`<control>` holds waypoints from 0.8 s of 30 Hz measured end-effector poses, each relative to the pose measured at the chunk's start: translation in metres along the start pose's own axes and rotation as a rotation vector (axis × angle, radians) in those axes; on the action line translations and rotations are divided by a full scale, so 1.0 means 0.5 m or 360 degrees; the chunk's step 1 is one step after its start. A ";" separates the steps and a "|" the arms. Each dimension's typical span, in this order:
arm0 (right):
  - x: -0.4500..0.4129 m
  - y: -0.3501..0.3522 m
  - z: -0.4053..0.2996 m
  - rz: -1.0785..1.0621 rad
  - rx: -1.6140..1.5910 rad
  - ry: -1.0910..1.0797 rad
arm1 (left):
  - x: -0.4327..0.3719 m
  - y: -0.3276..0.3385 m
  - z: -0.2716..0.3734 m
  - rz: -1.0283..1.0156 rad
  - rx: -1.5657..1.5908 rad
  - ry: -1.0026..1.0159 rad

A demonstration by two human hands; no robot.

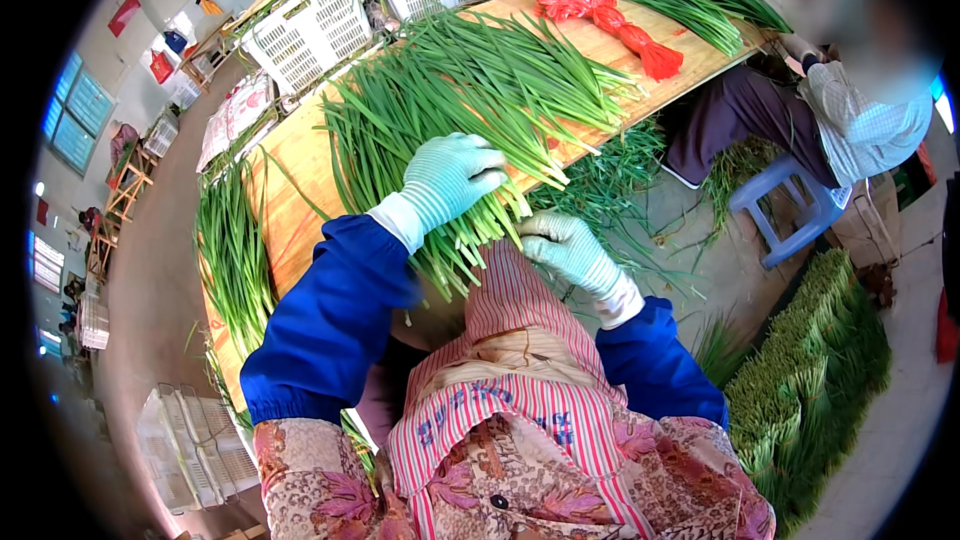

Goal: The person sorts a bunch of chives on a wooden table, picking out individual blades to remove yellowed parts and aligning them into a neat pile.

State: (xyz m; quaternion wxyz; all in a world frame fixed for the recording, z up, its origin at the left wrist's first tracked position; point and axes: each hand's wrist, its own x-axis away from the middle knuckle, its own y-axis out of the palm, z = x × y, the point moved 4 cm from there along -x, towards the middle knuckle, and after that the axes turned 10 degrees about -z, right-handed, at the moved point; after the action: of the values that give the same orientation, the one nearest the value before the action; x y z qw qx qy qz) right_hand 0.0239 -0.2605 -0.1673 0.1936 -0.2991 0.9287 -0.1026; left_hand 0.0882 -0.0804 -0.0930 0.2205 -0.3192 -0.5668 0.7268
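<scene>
Long green garlic chives (450,90) lie in a wide loose spread on a wooden tabletop (296,142), with pale cut ends towards me. My left hand (454,176), in a ribbed light-green glove, lies over the stalks near those ends, fingers curled and close together. The stalks hide whether it grips any. My right hand (566,247), gloved alike, is just beyond the table edge. Its thumb and forefinger pinch at the tip of a stalk (519,229) at the right side of the pale ends. Some ends hang past the edge above my striped apron (510,292).
A bundle of red plastic ties (611,19) lies at the back right. More chives (232,255) are on the left. White crates (311,34) stand behind the table. A person (847,105) sits at right near a blue stool (787,206). Tied bundles (795,367) stand on the floor.
</scene>
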 end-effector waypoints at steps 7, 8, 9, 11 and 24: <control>0.054 -0.032 0.045 0.0086 0.1215 0.0151 | -0.018 -0.002 -0.003 0.0044 -0.0027 -0.0012; 0.049 -0.048 -0.012 0.0312 0.1213 -0.0063 | -0.024 -0.003 -0.005 0.0032 -0.0043 -0.0024; 0.048 -0.059 -0.078 0.0536 0.1208 -0.0259 | -0.028 0.001 -0.002 0.0016 -0.0043 -0.0028; 0.003 -0.029 -0.147 0.0385 0.1539 -0.0396 | -0.031 0.002 -0.006 0.0040 -0.0014 -0.0059; 0.169 -0.093 0.087 0.0787 0.0806 0.0102 | -0.002 -0.001 -0.023 0.0098 0.0282 0.0045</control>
State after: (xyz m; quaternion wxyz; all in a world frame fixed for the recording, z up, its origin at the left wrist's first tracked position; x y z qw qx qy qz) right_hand 0.0031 -0.3511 -0.2175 0.2514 -0.0043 0.9237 -0.2890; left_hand 0.0969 -0.0732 -0.0940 0.2334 -0.3260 -0.4870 0.7760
